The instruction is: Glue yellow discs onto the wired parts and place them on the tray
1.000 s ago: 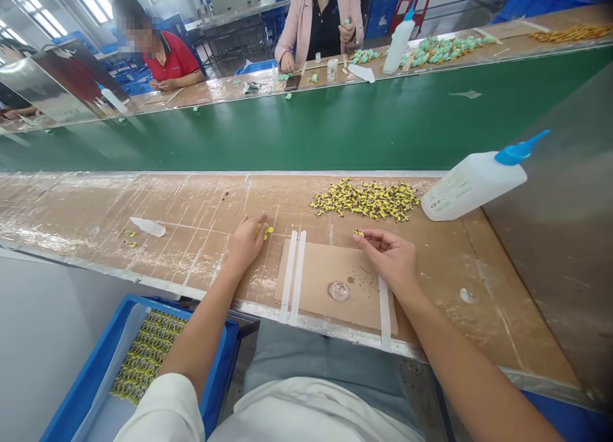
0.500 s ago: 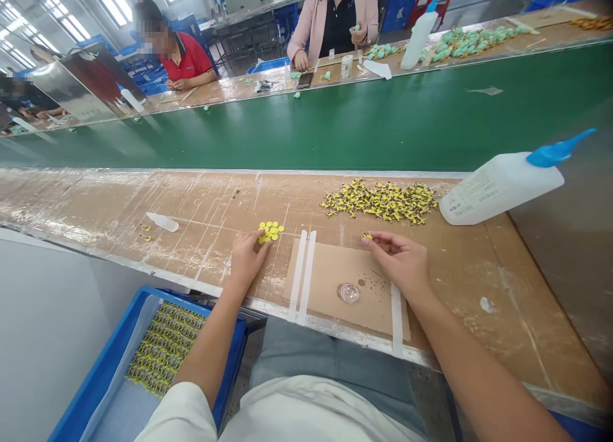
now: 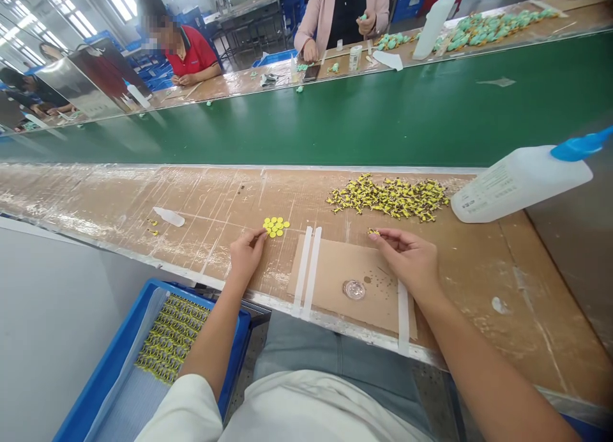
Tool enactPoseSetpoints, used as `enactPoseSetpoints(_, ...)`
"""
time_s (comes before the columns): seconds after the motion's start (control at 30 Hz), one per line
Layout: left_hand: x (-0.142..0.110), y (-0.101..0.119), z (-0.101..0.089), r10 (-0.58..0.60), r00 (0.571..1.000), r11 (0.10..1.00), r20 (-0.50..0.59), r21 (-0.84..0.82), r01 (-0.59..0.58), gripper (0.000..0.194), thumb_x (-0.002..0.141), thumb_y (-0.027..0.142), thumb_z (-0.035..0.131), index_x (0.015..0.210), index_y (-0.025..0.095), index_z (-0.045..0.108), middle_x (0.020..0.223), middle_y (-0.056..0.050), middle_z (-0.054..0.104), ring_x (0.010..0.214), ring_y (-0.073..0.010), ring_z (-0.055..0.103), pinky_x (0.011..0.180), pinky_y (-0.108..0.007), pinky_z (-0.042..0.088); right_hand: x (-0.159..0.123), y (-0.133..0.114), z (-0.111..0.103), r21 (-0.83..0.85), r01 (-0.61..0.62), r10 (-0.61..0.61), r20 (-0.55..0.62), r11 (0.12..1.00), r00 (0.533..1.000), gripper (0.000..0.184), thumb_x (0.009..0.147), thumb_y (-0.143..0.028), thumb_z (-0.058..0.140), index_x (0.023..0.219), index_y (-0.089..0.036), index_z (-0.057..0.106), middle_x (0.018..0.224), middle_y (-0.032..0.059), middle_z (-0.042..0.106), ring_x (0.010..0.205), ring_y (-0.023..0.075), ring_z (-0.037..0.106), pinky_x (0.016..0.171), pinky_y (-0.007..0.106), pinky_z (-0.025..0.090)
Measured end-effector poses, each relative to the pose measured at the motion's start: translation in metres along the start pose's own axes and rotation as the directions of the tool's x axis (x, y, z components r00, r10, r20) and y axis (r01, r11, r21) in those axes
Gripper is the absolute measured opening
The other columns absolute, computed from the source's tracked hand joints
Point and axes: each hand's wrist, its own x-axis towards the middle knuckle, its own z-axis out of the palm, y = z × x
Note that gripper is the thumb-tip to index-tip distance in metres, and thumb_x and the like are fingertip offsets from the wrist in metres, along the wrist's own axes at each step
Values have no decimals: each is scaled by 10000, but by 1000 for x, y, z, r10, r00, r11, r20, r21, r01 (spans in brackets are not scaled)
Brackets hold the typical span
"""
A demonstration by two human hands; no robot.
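My left hand (image 3: 246, 257) rests on the taped wooden bench, fingers curled, its tips pinched just below a small cluster of yellow discs (image 3: 275, 225). What the pinch holds is too small to make out. My right hand (image 3: 407, 258) lies over the top right of a cardboard sheet (image 3: 345, 273), pinching a small yellow-and-black piece (image 3: 373, 232). Beyond it spreads a pile of the same yellow-and-black pieces (image 3: 390, 197). A small round puddle of clear glue (image 3: 354, 289) sits on the cardboard, between white strips (image 3: 306, 269).
A glue bottle with a blue nozzle (image 3: 522, 180) lies on its side at right. A green conveyor belt (image 3: 335, 122) runs behind the bench; two people work across it. A blue bin (image 3: 110, 391) of finished yellow pieces stands at my lower left. A small white tube (image 3: 168, 216) lies left.
My left hand has drawn back toward me off the yellow discs, leaving the cluster uncovered. The right hand has kept its pinch on the small piece. The view shifted slightly left.
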Motion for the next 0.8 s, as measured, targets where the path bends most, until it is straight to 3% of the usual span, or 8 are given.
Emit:
enactPoseSetpoints(0.2, 5, 14, 7, -170, 982, 950, -87, -278, 140, 322, 830, 409, 690, 1004, 140, 724, 991, -124, 780, 933, -243, 744, 887, -410, 590, 0, 1, -1, 12, -17, 17, 2, 1000, 1000, 422, 715, -544, 773, 937, -186, 776, 745, 59, 727, 618, 177, 631, 559, 282, 515)
enactPoseSetpoints(0.37, -2, 38, 1, -277, 955, 875, -104, -438, 206, 389, 805, 424, 721, 1047, 119, 707, 1016, -152, 773, 917, -246, 750, 862, -410, 599, -2, 1, -1, 5, -16, 17, -15, 1000, 1000, 400, 726, -531, 769, 940, -193, 772, 773, 60, 730, 625, 175, 625, 568, 286, 505)
enactPoseSetpoints(0.47, -24, 69, -10, -325, 944, 784, 56, -543, 302, 356, 747, 379, 792, 1023, 161, 734, 985, -120, 780, 866, -238, 753, 826, -396, 605, -4, 1, -1, -63, 61, -63, -24, 996, 998, 365, 767, -514, 743, 959, -204, 767, 789, 52, 723, 629, 170, 611, 606, 303, 511)
enactPoseSetpoints(0.57, -65, 112, -23, -181, 908, 803, 379, -477, 359, 167, 792, 322, 764, 929, 230, 785, 876, -80, 787, 816, -228, 742, 771, -370, 605, -5, 0, -4, -136, 184, -185, 6, 973, 983, 313, 817, -480, 702, 965, -212, 763, 843, 53, 718, 654, 168, 608, 638, 313, 518)
enactPoseSetpoints(0.6, -82, 126, -26, -66, 844, 832, 532, -438, 341, 130, 822, 305, 734, 919, 245, 797, 891, -80, 787, 843, -225, 737, 802, -362, 594, -5, 0, -5, -151, 212, -210, 31, 966, 977, 302, 831, -471, 687, 966, -212, 763, 862, 56, 717, 659, 167, 611, 635, 312, 517)
enactPoseSetpoints(0.67, -117, 145, -28, 127, 665, 814, 736, -460, 354, 161, 868, 309, 674, 944, 259, 807, 927, -86, 785, 852, -215, 736, 817, -329, 582, -5, 0, -7, -178, 242, -230, 84, 954, 969, 289, 851, -457, 661, 966, -212, 765, 892, 61, 716, 666, 168, 617, 627, 311, 512)
enactPoseSetpoints(0.7, -135, 151, -26, 208, 543, 796, 814, -463, 390, 210, 892, 338, 632, 977, 259, 806, 961, -94, 781, 886, -217, 735, 843, -320, 576, -4, 1, -7, -194, 254, -238, 103, 947, 966, 285, 858, -450, 652, 965, -212, 766, 900, 64, 715, 667, 168, 616, 624, 310, 506)
enactPoseSetpoints(0.8, -178, 151, -12, 359, 86, 783, 929, -350, 515, 301, 886, 502, 570, 978, 335, 802, 924, -49, 764, 861, -206, 742, 755, -267, 583, -2, 2, -8, -216, 288, -265, 128, 933, 956, 277, 869, -437, 638, 962, -211, 769, 911, 69, 713, 660, 166, 602, 613, 309, 486)
